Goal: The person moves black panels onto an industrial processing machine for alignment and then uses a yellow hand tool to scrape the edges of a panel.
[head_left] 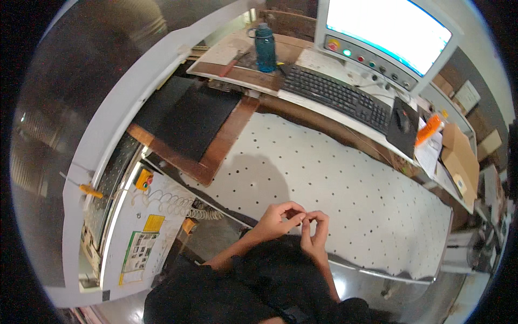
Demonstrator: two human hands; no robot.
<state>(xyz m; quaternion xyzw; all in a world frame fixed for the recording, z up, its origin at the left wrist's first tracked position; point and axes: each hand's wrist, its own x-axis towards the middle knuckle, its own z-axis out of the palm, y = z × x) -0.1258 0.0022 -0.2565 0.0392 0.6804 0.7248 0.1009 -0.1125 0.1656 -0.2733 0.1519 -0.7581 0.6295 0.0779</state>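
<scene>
Many dark holes (pixel 370 231) dot the white tabletop (pixel 350 213).

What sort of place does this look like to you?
Probably a workshop or factory floor: there's a control panel with buttons below a screen, a long pale table dotted with dark spots, and a coiled cord.

Posture of the upper limbs, seen from above. The bare left forearm (pixel 234 252) rises obliquely rightward; the bare right forearm (pixel 327 278) rises more steeply, inclined leftward. Both hands meet before the black-clad torso (pixel 280 270). The left hand (pixel 276 220) arches its index finger (pixel 291 205) over an extended thumb (pixel 293 220); the right hand (pixel 317 233) mirrors this with bent fingers. Thumb and index tips converge closely; whether each grip is closed is indistinct.
</scene>
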